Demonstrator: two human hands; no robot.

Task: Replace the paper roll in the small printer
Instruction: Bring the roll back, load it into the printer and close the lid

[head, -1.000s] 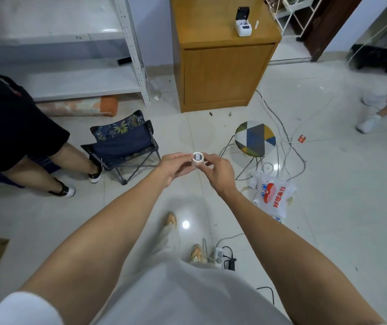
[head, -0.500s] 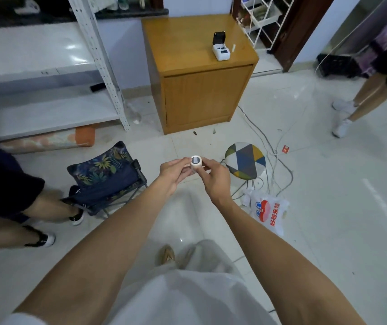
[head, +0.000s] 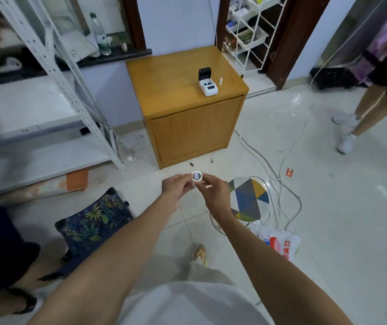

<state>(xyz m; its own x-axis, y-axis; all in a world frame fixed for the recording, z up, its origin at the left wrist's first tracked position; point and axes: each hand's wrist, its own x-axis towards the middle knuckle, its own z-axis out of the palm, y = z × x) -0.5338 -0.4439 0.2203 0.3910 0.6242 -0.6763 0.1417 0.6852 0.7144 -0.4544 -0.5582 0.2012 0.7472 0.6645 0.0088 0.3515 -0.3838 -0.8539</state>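
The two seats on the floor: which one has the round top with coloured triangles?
The stool right of the right hand; the folding chair on the left has leaf-print fabric.

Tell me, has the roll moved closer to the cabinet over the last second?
Yes. The roll, held in both hands, now sits nearer the cabinet base than before.
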